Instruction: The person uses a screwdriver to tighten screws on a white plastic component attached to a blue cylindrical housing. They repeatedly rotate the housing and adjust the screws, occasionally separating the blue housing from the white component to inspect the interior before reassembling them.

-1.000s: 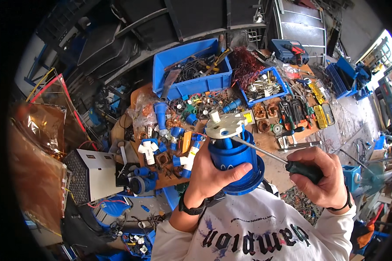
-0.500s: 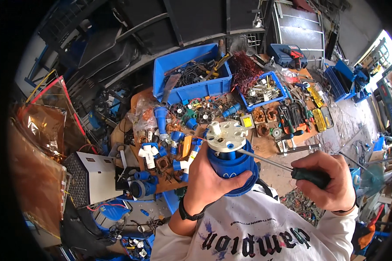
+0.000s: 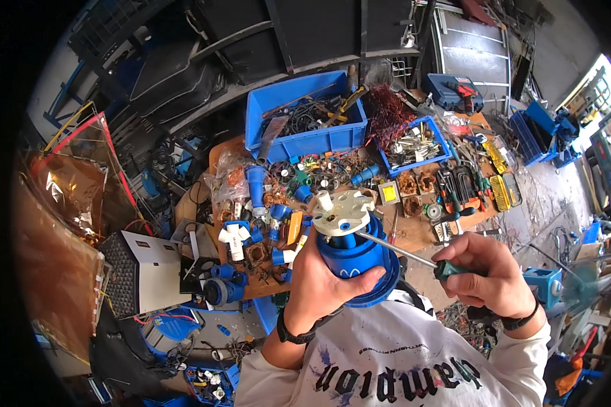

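My left hand (image 3: 322,288) is wrapped round a blue cylindrical housing (image 3: 360,264), its thumb across the front. A white round insert (image 3: 346,210) with several holes and a short stub tops this housing. From the right, my right hand (image 3: 494,277) grips the green handle of a screwdriver (image 3: 406,252) with its fingers. The metal shaft slants up to the left, and its end meets the side of the insert, just under the rim. Whether the tip sits in a screw cannot be seen.
Beyond my hands is a cluttered wooden table (image 3: 409,227). A large blue crate (image 3: 312,144) of cables and a shallow blue tray (image 3: 419,159) of metal parts stand on it. Hand tools (image 3: 465,183) lie at the right, white and blue fittings (image 3: 235,239) at the left.
Both hands have shifted slightly left with the housing and screwdriver. My right hand's fingers have moved on the handle, which now shows at a different turn. The view has also shifted a little.
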Tool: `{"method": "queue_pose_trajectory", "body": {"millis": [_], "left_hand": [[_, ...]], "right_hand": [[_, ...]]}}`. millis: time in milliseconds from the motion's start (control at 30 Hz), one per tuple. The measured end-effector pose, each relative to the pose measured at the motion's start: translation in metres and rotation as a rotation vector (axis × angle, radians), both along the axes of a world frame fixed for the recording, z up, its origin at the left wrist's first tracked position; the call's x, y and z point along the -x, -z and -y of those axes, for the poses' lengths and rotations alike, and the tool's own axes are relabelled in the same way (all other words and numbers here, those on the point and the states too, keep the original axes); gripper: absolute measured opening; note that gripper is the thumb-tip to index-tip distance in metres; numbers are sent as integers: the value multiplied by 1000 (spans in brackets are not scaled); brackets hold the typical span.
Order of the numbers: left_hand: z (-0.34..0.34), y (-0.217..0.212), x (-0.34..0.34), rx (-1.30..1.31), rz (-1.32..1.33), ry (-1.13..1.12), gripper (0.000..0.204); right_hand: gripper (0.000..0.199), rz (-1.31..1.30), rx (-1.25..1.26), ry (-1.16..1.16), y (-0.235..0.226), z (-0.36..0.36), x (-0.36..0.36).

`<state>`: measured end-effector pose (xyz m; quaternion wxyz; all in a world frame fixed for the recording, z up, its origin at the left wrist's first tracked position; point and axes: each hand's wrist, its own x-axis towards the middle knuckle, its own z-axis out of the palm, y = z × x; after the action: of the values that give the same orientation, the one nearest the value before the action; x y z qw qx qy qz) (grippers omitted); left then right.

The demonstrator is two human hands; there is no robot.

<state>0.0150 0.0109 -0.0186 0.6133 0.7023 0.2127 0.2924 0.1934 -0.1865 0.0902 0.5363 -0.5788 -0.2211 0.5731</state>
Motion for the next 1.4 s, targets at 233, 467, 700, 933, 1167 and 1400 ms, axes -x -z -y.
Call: {"method": "queue_pose_trajectory", "body": {"millis": [233,467,700,933,1167,1400], "left_hand": [[-1,3,-2,85,-14,35,83],[1,-6,-10,355,10,225,84],[3,4,-15,339,-15,276,81],[-2,-18,-15,702,74,360,77],[-8,0,-9,781,87,431,78],[-11,12,-3,810,124,450,93]], "right_hand": [[28,-241,-16,24,18,-5,-5],[33,631,-137,-41,14,-10,2],[31,898,-62,-54,-15,3,0],[35,1004,37,-44,-31,4,0],[42,1000,44,-87,-25,-1,-2],[45,998,-24,-77,-14,1,-6]]}}
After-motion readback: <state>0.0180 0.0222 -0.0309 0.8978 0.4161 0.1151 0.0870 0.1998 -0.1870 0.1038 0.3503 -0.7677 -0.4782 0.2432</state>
